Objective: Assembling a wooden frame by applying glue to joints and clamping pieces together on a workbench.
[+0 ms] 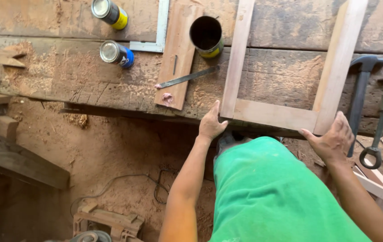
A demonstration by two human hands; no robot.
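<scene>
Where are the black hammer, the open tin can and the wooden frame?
black hammer (360, 96), head view, on its handle.
open tin can (206, 33), head view, on its dark inside.
wooden frame (274, 114), head view, on its near rail.

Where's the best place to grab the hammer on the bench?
Probably the dark handle of the hammer, near its lower end. It points off the workbench edge toward the person, so come from that near side, by the right hand. The head lies farther away.

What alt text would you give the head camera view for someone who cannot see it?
A person's left hand and right hand grip the two near corners of a pale wooden frame lying on a worn, sawdust-strewn workbench. On the bench lie three cans, a metal square, a board, a blade and a hammer.
</scene>
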